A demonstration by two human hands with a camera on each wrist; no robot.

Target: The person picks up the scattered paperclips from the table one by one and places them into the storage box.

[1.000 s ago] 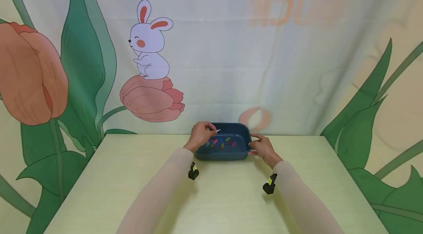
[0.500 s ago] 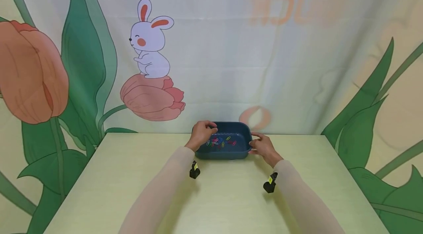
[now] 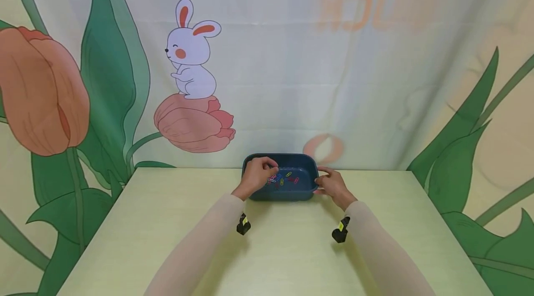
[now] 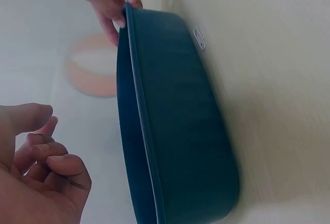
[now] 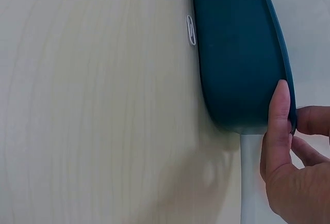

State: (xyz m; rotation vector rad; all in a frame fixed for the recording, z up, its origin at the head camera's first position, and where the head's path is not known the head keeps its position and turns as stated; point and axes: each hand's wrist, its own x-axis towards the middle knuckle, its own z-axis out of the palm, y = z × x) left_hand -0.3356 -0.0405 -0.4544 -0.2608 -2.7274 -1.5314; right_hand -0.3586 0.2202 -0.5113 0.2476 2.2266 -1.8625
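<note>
Over the left part of a dark blue plastic box (image 3: 288,195) is my left hand (image 3: 257,176). Its fingers (image 4: 67,167) are loosely bent and the thumb stands apart, with nothing visible between them in the left wrist view. At the box's right end, my right hand (image 3: 333,184) grips the rim, with the thumb on one side of the wall and fingers on the other (image 5: 279,115). Several coloured paper clips (image 3: 282,181) lie scattered on the box floor; my left hand hides some of them. The box stands upright on the table.
A white paper clip (image 4: 199,38) lies on the pale wooden table (image 3: 283,249), close to the box's near wall. Behind the table's back edge hangs a curtain (image 3: 267,78) printed with a rabbit and tulips.
One second ago my left hand pinched a white paper clip above the box; the clip is out of its fingers now. That hand has shifted slightly right, further over the box. My right hand stays put.
</note>
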